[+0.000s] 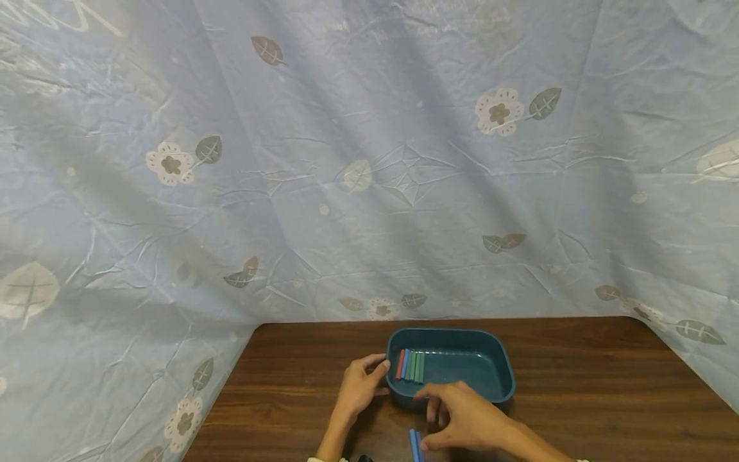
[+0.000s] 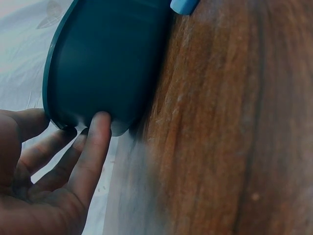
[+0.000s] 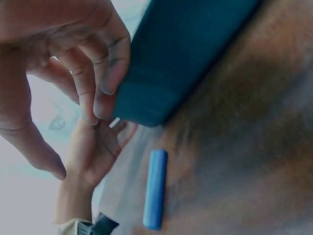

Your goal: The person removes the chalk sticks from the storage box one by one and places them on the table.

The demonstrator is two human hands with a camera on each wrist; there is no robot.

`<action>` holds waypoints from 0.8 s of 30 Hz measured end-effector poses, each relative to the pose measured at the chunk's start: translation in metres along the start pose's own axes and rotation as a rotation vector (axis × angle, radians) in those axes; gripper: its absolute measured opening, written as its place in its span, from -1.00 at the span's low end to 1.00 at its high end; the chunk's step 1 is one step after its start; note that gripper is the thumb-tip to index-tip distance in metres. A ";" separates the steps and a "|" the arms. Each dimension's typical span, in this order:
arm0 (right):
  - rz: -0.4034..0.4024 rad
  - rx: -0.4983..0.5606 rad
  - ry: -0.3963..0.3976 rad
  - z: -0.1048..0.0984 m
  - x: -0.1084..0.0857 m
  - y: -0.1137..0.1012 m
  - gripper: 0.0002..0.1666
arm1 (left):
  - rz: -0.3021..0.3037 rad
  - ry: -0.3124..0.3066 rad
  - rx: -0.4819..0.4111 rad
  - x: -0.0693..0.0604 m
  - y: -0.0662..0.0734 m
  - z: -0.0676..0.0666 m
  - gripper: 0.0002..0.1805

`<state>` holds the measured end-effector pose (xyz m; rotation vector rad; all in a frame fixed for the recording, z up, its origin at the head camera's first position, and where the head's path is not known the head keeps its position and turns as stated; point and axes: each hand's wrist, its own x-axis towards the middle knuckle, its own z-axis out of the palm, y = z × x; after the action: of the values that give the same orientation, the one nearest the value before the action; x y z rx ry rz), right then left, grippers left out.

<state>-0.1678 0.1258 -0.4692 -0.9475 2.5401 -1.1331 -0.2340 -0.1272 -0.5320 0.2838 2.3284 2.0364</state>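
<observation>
A dark teal plastic basin (image 1: 470,378) stands on the table. Inside its left end, a red stick (image 1: 400,364), a blue stick (image 1: 406,365) and several green sticks (image 1: 418,367) lie side by side. My left hand (image 1: 359,387) touches the basin's left end with spread fingers, some against the outer wall (image 2: 105,63). Over the basin's front edge hovers my right hand (image 1: 464,417), fingers bent, thumb apart, nothing pinched between them. Close to its thumb, a blue stick (image 3: 155,188) lies on the table in front of the basin; from the head view I cannot tell whether a second lies against it.
The brown wooden table (image 1: 300,359) has a rounded back edge meeting a pale blue patterned cloth (image 1: 369,192), which hangs behind and at the sides. A wristband (image 3: 80,227) with a dark part is on the left wrist.
</observation>
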 end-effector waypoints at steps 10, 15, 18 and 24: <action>-0.025 -0.061 0.059 -0.019 0.011 -0.001 -0.19 | -0.011 0.003 0.037 0.002 0.001 0.000 -0.52; -0.020 -0.077 0.074 -0.024 0.018 0.002 -0.19 | -0.007 0.004 0.034 0.002 0.002 -0.001 -0.53; -0.012 -0.084 0.087 -0.027 0.022 0.006 -0.18 | -0.015 0.009 0.044 0.001 0.002 -0.001 -0.54; 0.022 -0.088 0.105 -0.032 0.029 0.016 -0.16 | -0.023 0.010 0.056 -0.001 0.003 0.000 -0.53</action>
<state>-0.2108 0.1344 -0.4568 -0.9002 2.6971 -1.1001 -0.2330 -0.1271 -0.5293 0.2472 2.3858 1.9698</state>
